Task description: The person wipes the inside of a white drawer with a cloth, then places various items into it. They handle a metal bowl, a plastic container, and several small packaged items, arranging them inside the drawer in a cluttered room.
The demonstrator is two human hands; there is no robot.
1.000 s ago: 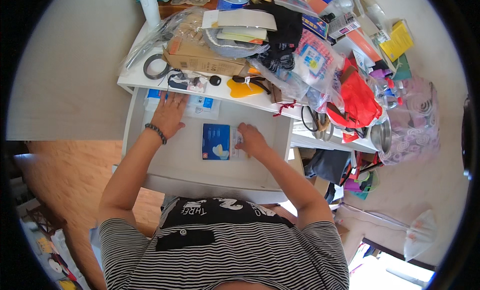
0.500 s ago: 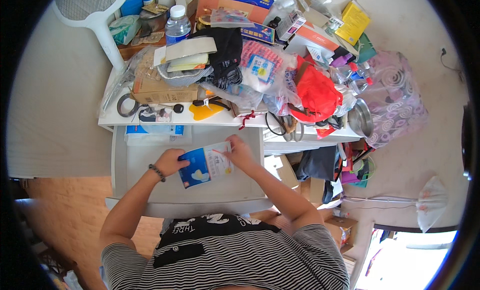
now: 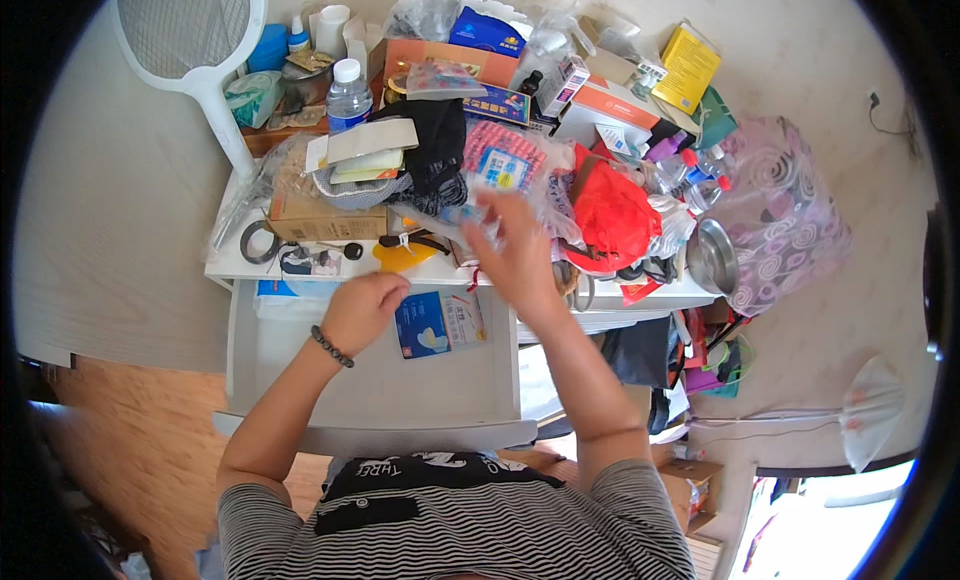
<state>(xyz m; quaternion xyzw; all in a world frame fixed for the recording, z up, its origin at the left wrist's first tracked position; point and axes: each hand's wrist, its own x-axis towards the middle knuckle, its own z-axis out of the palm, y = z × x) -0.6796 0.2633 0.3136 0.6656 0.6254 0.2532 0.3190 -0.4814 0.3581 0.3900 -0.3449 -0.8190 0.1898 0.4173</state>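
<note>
two hands at an open drawer below a crowded white table

left hand [image 3: 362, 310]: fingers curled loosely inward, set at the left edge of a blue and white flat packet [image 3: 437, 322]; it touches or just meets that edge. whether the fingers pinch the packet cannot be told, since the fingertips are turned away. a dark bead bracelet [image 3: 331, 347] circles the wrist.

right hand [image 3: 512, 252]: raised over the front edge of the table [image 3: 235, 270], fingers spread and partly blurred. something small and pale blue [image 3: 470, 216] sits at the fingertips; whether it is pinched there or lies among the bags behind cannot be told.

blue and white flat packet: lies flat in the white open drawer [image 3: 370, 390], toward the back, just under the table edge and between the two hands.

nearby on the table: a yellow object [image 3: 405, 258] and black-handled pliers [image 3: 420, 242] just beyond the left hand; a roll of black tape [image 3: 260, 242] at the left; a brown cardboard box [image 3: 325, 222]; a clear water bottle [image 3: 348, 90]; a red cloth bag [image 3: 612, 218] to the right of the right hand; a metal bowl [image 3: 712, 258] at the far right edge; a white mesh racket [image 3: 190, 40] at the top left.
</note>
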